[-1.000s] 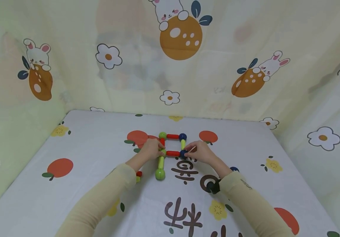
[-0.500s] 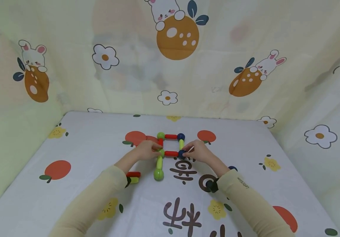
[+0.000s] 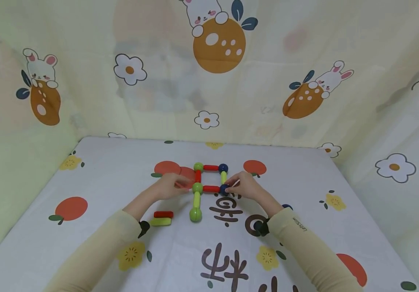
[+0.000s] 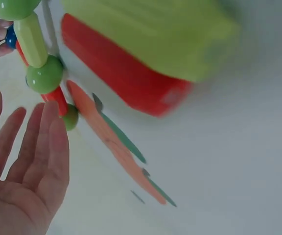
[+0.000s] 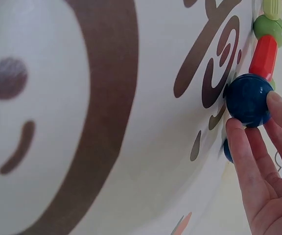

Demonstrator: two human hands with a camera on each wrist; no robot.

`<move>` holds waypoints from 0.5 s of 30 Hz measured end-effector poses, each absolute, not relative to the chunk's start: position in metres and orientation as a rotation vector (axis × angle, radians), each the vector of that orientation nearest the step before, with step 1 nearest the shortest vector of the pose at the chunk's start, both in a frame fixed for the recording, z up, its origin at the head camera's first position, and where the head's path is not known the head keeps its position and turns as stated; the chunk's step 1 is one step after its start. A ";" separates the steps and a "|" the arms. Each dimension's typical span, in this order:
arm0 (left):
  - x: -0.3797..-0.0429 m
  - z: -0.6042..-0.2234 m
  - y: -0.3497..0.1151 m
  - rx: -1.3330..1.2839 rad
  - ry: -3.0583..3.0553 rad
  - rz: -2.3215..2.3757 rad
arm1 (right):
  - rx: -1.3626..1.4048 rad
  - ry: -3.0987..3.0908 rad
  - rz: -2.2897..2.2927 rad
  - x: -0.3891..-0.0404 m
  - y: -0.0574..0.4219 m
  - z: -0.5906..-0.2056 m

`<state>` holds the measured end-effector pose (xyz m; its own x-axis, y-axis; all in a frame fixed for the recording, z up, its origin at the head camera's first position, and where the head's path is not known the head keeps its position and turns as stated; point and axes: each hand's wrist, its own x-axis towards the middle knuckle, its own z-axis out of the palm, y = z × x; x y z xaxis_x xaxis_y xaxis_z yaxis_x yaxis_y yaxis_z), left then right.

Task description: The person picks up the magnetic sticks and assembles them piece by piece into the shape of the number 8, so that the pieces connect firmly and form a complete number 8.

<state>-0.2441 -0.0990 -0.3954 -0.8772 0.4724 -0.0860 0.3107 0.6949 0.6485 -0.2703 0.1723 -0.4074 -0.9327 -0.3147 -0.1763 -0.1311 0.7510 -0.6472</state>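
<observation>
A square of toy building rods lies on the table, with green balls at its left corners and blue balls at its right ones. My right hand (image 3: 247,187) pinches the near blue ball (image 5: 251,100) between thumb and fingers. To that ball joins a red rod (image 3: 211,189), which runs to the near green ball (image 3: 197,187). Just left of this green ball is my left hand (image 3: 171,185), its fingers extended and holding nothing in the left wrist view. A yellow-green rod (image 3: 196,200) leads from the same ball toward the front, ending in another green ball (image 3: 195,215).
A loose red rod (image 3: 163,214) and a loose yellow-green rod (image 3: 160,222) lie side by side near my left wrist. Another blue ball (image 3: 287,207) shows partly behind my right forearm. A printed curtain (image 3: 158,117) hangs at the table's far edge.
My left hand has let go of the near green ball and drawn back to the left, uncovering the loose rods. The right hand stays on its blue ball.
</observation>
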 end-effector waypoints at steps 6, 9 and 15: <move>-0.230 -0.400 -0.119 0.596 2.650 0.860 | -0.330 2.668 -0.960 -0.272 0.174 -0.408; -0.221 -0.407 -0.128 0.552 2.651 0.827 | -0.328 2.665 -0.965 -0.272 0.174 -0.408; -0.207 -0.417 -0.147 0.590 2.647 0.822 | -0.350 2.657 -0.979 -0.272 0.174 -0.408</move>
